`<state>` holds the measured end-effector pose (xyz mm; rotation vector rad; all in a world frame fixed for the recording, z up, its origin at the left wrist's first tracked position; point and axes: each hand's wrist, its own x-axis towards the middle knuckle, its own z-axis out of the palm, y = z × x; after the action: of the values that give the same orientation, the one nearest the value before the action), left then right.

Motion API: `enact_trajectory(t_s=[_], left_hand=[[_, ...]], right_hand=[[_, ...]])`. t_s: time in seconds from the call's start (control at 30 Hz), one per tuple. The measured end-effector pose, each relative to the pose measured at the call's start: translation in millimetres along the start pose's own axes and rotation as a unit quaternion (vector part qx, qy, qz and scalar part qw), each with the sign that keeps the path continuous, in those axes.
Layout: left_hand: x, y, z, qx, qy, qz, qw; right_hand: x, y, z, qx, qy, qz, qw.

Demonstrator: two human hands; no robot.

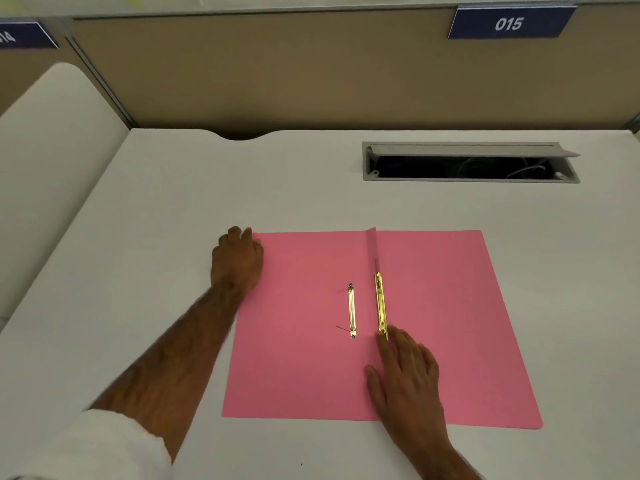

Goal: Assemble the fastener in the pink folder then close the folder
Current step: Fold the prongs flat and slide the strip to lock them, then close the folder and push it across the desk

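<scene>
The pink folder (450,323) lies open and flat on the white desk. A gold fastener strip (380,304) lies along its centre crease, with a thin prong reaching up the fold. A smaller gold compressor bar (352,310) lies loose on the left leaf, just left of the strip. My left hand (237,259) rests on the folder's far left corner, fingers curled at its edge. My right hand (407,374) lies flat on the crease near the front, its index fingertip touching the strip's near end.
An open cable tray (471,162) with a raised grey lid is sunk into the desk at the back right. A tan partition (277,74) stands behind the desk, with a blue sign reading 015 (508,24). A white side panel (52,150) is on the left.
</scene>
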<state>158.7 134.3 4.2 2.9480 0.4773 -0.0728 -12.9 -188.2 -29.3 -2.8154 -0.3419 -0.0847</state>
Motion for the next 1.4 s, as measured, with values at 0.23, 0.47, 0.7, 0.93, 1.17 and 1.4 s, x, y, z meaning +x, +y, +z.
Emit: enact_trajectory(t_s=[0.23, 0.47, 0.7, 0.93, 1.17, 1.4], left_hand=[[26, 4, -13, -0.106, -0.001, -0.068, 0.992], [54, -5, -21, -0.294, -0.013, -0.152, 0.943], [-17, -23, -52, -0.549, -0.210, -0.186, 0.787], [-105, 2, -93, -0.698, -0.255, -0.139, 0.655], [-125, 74, -147, -0.735, -0.272, -0.011, 0.621], [-151, 147, -100, -0.700, -0.185, 0.046, 0.688]], right_hand=[[4, 1, 1, -0.001, 0.015, -0.012, 1.000], [7, 0, 2, 0.001, 0.010, -0.008, 1.000], [9, -6, -2, 0.061, -0.010, 0.021, 0.998], [32, -5, -32, 0.271, -0.050, 0.094, 0.957], [69, -1, -108, 0.450, -0.046, 0.165, 0.876], [92, 10, -171, 0.574, -0.086, 0.163, 0.798]])
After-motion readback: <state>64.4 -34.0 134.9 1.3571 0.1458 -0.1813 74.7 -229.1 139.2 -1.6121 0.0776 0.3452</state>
